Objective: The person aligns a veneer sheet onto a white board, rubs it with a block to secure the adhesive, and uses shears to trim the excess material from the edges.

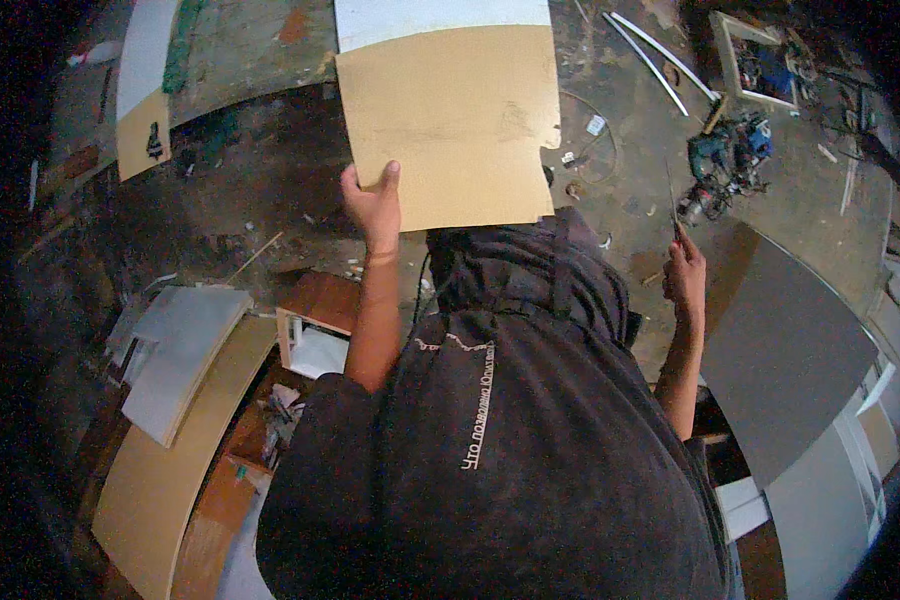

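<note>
A tan board (450,120) with a white far part lies in front of my lap, with a small notch in its right edge. My left hand (373,205) grips its near left corner, thumb on top and the other fingers mostly hidden. Out to the right, apart from the board, my right hand (684,272) is closed round the handle of a thin, long-bladed tool (671,195). The blade points away from me; its exact kind is too small to tell.
Right of the board lie a power tool (710,155) with tangled cords, white strips (660,60) and a framed box (755,65). A large grey panel (790,340) is at my right. Stacked boards (185,350) and a brown-and-white cabinet piece (315,310) stand at my left.
</note>
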A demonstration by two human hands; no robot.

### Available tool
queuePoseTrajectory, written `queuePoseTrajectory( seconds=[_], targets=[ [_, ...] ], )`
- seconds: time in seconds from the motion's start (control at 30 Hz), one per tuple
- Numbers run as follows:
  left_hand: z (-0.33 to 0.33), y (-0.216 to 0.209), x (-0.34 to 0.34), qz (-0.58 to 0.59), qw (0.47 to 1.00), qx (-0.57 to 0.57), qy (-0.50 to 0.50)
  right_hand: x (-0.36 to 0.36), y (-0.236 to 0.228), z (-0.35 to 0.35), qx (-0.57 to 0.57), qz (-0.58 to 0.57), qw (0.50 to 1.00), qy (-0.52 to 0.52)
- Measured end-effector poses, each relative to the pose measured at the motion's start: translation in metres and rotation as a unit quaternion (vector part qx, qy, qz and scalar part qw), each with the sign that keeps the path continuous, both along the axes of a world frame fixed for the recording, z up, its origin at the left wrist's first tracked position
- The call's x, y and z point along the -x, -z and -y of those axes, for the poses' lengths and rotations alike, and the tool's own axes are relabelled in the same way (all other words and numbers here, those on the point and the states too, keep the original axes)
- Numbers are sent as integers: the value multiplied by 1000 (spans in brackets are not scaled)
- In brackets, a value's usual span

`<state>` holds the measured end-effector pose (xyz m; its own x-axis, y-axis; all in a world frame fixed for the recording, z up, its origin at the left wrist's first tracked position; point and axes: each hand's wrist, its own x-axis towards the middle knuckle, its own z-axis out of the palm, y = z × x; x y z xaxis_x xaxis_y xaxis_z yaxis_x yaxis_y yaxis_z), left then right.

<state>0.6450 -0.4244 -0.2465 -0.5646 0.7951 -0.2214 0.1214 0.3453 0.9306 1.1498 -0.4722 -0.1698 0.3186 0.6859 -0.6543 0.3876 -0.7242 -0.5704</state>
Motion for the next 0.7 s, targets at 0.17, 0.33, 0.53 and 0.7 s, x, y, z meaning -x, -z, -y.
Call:
queuePoseTrajectory(
  seconds=[0.17,0.33,0.53,0.7],
  targets=[
    [-8,-21,-9,-87,996,-5,3,47,-86,-56,43,26,989,-137],
    [-20,-18,16,-147,984,62,82,119,-133,-91,147,-4,977,-154],
    [-110,-81,-12,-378,829,-18,411,165,-130,-94,73,115,957,-258],
    [-191,-78,-109,-258,600,-180,736,201,-119,-76,135,156,976,-71]
  ],
)
